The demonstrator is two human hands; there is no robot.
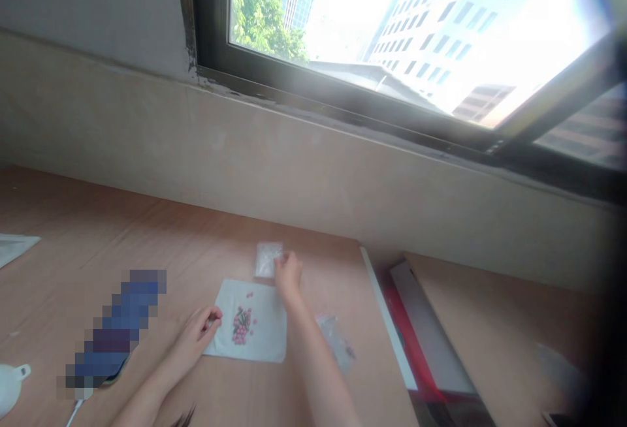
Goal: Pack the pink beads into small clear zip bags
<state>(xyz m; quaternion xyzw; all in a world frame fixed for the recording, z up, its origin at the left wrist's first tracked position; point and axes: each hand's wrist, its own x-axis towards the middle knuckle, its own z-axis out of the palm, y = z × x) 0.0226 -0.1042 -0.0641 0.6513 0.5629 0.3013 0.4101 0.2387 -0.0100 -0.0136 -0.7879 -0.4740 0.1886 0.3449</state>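
A person's two bare hands work over a light brown table (166, 237) set against a pale wall (274, 153). In the middle lies a flat white sheet (269, 339), roughly square, with a small heap of pink beads (240, 335) left of its centre; darker greenish bits are mixed into the heap, and a few pink ones lie apart from it. The left hand (200, 330) is at the sheet's left edge, its fingers curled and the thumb near the forefinger; whether they grip anything cannot be told. The right hand (289, 275) reaches past the sheet's far right corner, its bent fingertips at the right side of a small clear packet (267, 259), which lies just beyond the sheet; a firm grip cannot be made out. A clear plastic bag (336, 342) lies just right of the right forearm. Farther left, a long blue object (117, 329), obscured by pixelation, has a white cable (74, 412) at its near end. Above the wall, a dark-framed window (313, 93) shows a green tree (264, 15) and tall buildings (431, 29) in bright daylight.
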